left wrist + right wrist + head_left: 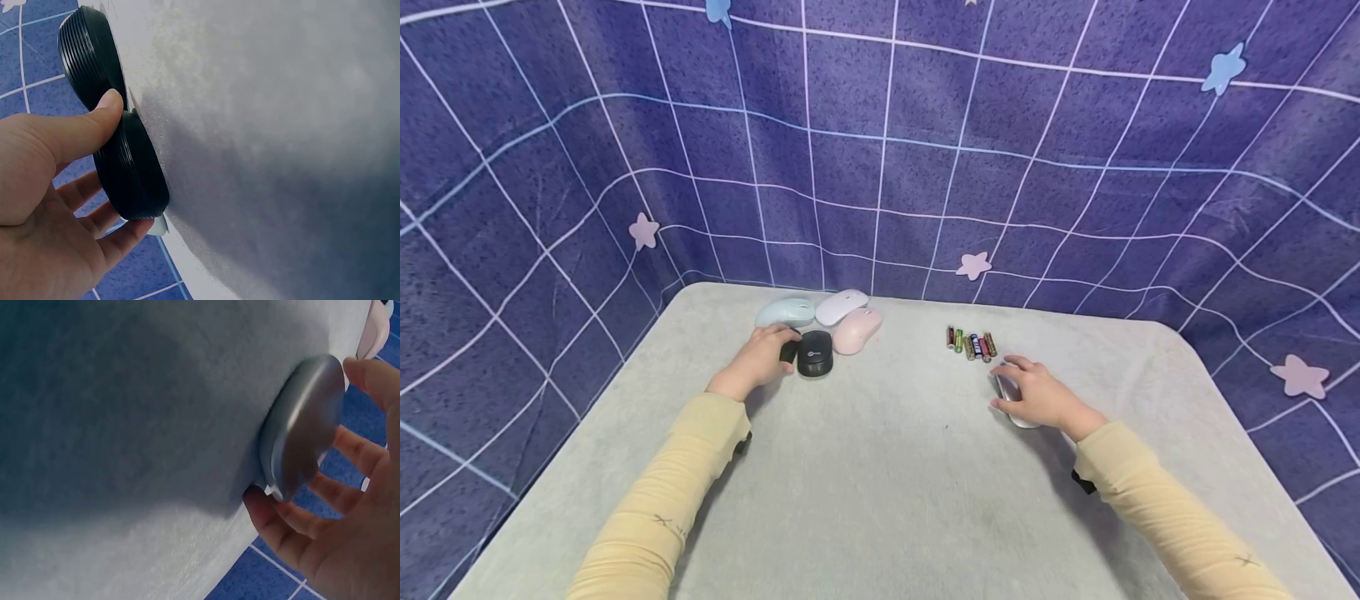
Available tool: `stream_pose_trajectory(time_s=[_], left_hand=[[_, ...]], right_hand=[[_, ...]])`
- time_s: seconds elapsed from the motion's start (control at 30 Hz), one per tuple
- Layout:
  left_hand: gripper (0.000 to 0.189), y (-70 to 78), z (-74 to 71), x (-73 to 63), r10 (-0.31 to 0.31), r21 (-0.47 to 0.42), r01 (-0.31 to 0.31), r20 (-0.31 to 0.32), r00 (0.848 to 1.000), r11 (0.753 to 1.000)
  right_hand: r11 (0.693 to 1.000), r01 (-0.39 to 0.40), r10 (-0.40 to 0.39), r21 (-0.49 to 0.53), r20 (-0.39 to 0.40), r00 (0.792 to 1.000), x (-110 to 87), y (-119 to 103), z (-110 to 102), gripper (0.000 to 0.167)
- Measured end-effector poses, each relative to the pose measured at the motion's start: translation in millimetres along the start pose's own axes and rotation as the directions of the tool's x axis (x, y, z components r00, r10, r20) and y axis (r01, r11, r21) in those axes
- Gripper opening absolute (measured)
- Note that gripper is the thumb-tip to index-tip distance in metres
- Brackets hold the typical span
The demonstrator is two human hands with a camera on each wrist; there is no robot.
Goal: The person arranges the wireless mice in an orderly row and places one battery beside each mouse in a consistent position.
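Note:
At the left, my left hand [762,357] holds a black mouse [134,172] with ribbed sides, thumb on the near side and fingers around the far side. Right against it stands a second black mouse [815,353], its ribbed end [87,56] showing in the left wrist view. On the right side of the table, my right hand [1037,395] spans a silver-grey mouse [306,425], thumb at one edge and fingers along the other. The palm hides most of that mouse in the head view.
Behind the black mice lie a light blue mouse [786,312], a white mouse [842,307] and a pink mouse [857,331]. Several small batteries [972,345] lie in a row beyond my right hand. A purple grid curtain [880,167] borders the grey table [880,483].

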State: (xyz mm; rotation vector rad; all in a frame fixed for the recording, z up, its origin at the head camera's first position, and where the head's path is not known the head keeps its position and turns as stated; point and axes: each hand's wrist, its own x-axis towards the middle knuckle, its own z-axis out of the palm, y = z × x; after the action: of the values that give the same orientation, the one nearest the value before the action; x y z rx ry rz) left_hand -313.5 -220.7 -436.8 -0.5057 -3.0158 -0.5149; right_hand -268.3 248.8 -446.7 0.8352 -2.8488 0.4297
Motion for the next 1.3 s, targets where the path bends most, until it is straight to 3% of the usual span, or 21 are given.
stream_pose_trajectory(time_s=[0.27,0.57,1.0,1.3], left_hand=[[0.053,2.0,0.2,1.4,-0.011,-0.003,0.011,0.013,1.0,1.0],[0.051,-2.3,-2.7,0.5,0.006,-0.004,-0.006,0.008,1.0,1.0],[0.04,-3.6,-3.9,3.6,0.049,0.025,-0.048,-0.033,0.998,0.999],[0.038,7.3,-7.5,7.9,-0.01,0.05,0.01,0.0,1.0,0.999]], right_hand=[[1.0,-0.006,0.006,-0.013,-0.004,1.0,0.9,-1,2,0.042],[0.994,0.09,-0.093,-0.054,-0.06,0.994,3.7,0,4,0.04],[0.995,0.077,-0.08,-0.06,-0.05,0.996,1.4,0,7,0.043],[0.995,0.101,-0.101,-0.006,0.005,0.995,-0.7,4,-1,0.046]])
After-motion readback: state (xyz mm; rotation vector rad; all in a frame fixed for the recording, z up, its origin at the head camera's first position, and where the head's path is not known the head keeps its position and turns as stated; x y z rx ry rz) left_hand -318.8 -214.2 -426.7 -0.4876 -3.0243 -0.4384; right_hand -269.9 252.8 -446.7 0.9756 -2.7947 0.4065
